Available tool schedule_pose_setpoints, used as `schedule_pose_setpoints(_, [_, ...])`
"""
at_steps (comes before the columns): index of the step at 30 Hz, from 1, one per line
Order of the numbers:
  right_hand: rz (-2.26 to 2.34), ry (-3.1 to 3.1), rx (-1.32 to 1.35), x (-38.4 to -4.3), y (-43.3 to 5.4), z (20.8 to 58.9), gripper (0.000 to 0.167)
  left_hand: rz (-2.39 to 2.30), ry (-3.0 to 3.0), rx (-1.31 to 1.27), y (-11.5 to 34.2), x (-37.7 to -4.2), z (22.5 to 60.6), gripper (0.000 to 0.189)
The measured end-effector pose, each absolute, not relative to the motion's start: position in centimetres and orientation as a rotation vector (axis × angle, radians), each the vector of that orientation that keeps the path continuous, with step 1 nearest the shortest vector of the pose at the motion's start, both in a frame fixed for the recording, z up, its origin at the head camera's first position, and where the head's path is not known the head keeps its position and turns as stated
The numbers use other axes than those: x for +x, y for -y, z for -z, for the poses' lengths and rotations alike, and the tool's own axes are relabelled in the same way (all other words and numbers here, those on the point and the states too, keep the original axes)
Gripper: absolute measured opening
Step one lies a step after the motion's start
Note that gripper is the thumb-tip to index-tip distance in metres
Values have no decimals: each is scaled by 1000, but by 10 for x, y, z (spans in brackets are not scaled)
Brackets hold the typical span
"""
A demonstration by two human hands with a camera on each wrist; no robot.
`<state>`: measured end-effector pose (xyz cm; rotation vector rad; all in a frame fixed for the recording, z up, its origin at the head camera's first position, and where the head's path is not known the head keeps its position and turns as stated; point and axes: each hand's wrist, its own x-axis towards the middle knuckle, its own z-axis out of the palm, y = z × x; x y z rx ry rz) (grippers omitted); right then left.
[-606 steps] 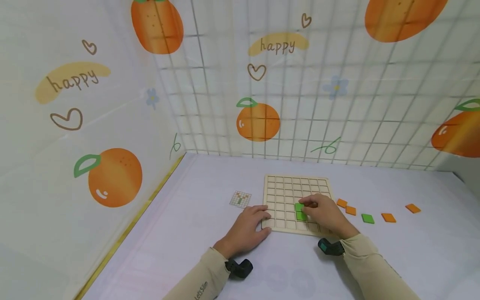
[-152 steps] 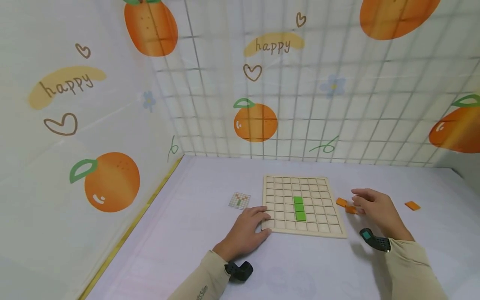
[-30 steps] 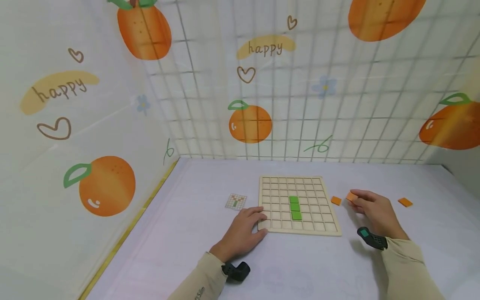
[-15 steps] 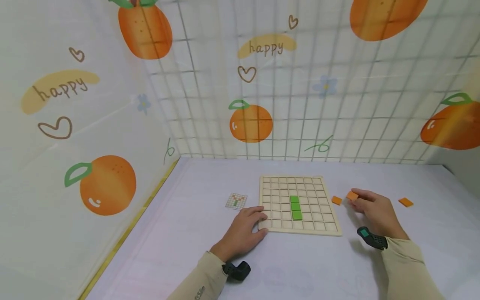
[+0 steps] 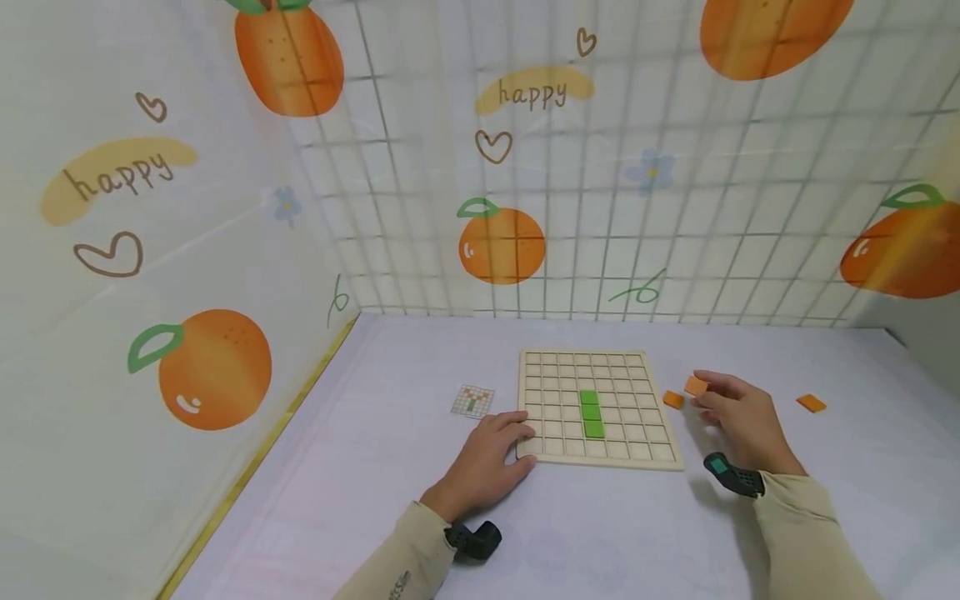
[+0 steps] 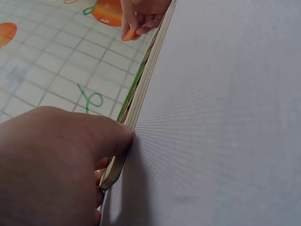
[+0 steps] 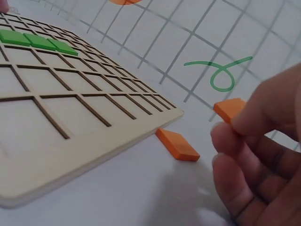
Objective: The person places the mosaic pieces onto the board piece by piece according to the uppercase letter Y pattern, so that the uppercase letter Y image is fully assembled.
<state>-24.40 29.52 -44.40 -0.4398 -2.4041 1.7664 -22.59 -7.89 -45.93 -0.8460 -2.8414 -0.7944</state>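
In the head view my right hand [image 5: 746, 421] pinches an orange square tile [image 5: 696, 385] between thumb and fingertips, raised off the table to the right of the wooden grid board [image 5: 555, 450]. The right wrist view shows the held tile [image 7: 229, 108] tilted, with a second orange tile [image 7: 178, 145] lying close to the board's edge. Three green tiles [image 5: 591, 413] sit in a column on the board. My left hand [image 5: 483, 462] holds the board's near left corner; its thumb [image 6: 115, 136] is against the front edge in the left wrist view.
A small pattern card [image 5: 472, 401] with a coloured grid lies left of the board. Another orange tile [image 5: 811, 403] rests on the table farther right. A printed curtain [image 5: 420, 167] with oranges and a wire grid stands behind the table.
Earlier, two green tiles were on the board; now there are three, and fewer loose tiles lie at right. My right hand has picked up an orange tile and shifted slightly up and left.
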Motion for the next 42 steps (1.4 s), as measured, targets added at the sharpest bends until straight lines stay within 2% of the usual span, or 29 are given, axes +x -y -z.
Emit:
schedule_pose_setpoints(9, [-1872, 2374, -389, -244, -288, 438, 46, 793, 2851, -841, 81, -227, 459, 36])
schedule_pose_setpoints(21, [-1797, 2400, -299, -246, -280, 440, 43, 796, 2847, -843, 80, -227, 457, 36])
schedule_pose_setpoints(33, [-1972, 2330, -208, -245, -265, 435, 53, 800, 2833, -856, 81, -227, 455, 36])
schedule_pose_setpoints(42, [-1909, 2455, -143, -249, -254, 436, 48, 813, 2832, -873, 81, -226, 460, 36])
